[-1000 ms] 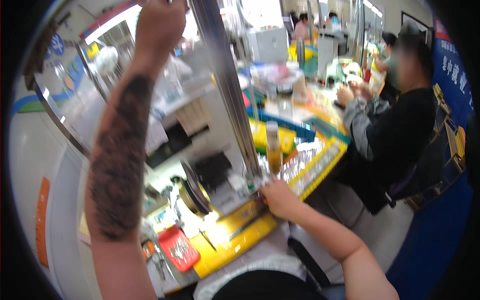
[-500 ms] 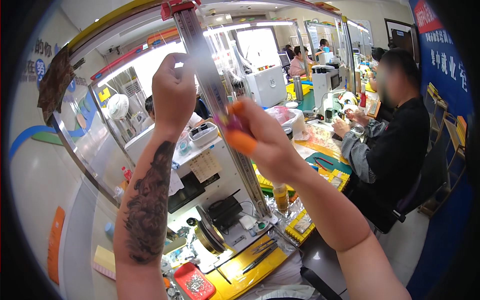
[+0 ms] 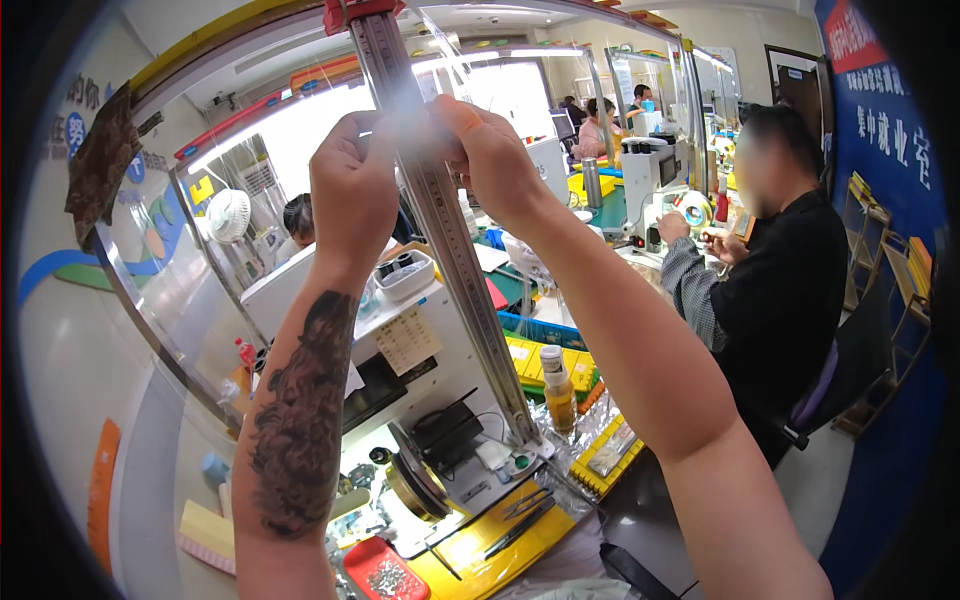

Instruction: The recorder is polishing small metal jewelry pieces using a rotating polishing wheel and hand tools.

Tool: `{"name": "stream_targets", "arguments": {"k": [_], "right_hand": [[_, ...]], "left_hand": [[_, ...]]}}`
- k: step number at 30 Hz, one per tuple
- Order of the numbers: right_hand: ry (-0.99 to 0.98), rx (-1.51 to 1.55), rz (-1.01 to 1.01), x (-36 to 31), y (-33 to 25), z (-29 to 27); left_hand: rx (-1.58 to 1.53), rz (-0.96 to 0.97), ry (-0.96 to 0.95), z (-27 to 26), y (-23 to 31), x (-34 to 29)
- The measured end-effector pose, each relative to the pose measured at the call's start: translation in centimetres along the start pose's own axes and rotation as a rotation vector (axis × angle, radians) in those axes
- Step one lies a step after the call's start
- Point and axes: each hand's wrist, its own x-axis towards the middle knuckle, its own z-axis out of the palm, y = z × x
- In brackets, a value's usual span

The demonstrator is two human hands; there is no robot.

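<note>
A red plastic tray (image 3: 368, 562) is seen near the lower edge, between six and seven o'clock; a heap of small silvery pieces (image 3: 392, 580) is held in it. Near five o'clock, a pale packet (image 3: 612, 456) is contained in a yellow plastic tray with toothed edges (image 3: 622, 467). Just beyond it, amber liquid fills much of a clear bottle with a white cap (image 3: 558, 395). Dark cylinders (image 3: 397, 264) are held in a white rounded plastic tub (image 3: 408, 285), near half past nine.

Both bare hands are raised in front of a silvery metal post (image 3: 474, 310), which is seen slanting from eleven o'clock toward five. Ruled markings are borne along its face, and it is topped by a red fitting (image 3: 360, 10). The left hand (image 3: 355, 190), toward ten o'clock, is curled with thumb and forefinger drawn together. The right hand (image 3: 495, 165), at twelve o'clock, is bent inward, with an orange covering (image 3: 463, 119) worn on a finger.

The fingertips are veiled by a grey blur, so whether anything is grasped, or the post touched, cannot be determined. The red tray is cut off below. At three o'clock, a dark-clad co-worker (image 3: 785, 290) is seated, face blurred.
</note>
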Motion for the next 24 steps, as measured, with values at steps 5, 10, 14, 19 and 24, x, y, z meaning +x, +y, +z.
{"name": "stream_targets", "arguments": {"k": [5, 10, 14, 19, 24], "right_hand": [[-0.03, -0.058, -0.037, 0.2, 0.3, -0.2], [-0.035, -0.228, -0.07, 0.4, 0.0, -0.5], [0.091, -0.545, -0.17, 0.1, -0.8, -0.3], [0.072, -0.655, -0.211, 0.5, -0.6, -1.5], [0.068, -0.777, -0.26, 0.7, -0.9, -1.2]], "left_hand": [[-0.01, -0.051, 0.019, 0.3, 0.3, -0.4], [-0.066, -0.053, 0.014, 0.7, 0.1, -0.6], [-0.164, -0.086, 0.003, 1.0, 0.4, -0.8], [-0.215, -0.147, 0.013, 1.5, 0.9, -1.0], [-0.199, -0.151, 0.017, 1.3, 0.3, -1.2]]}}
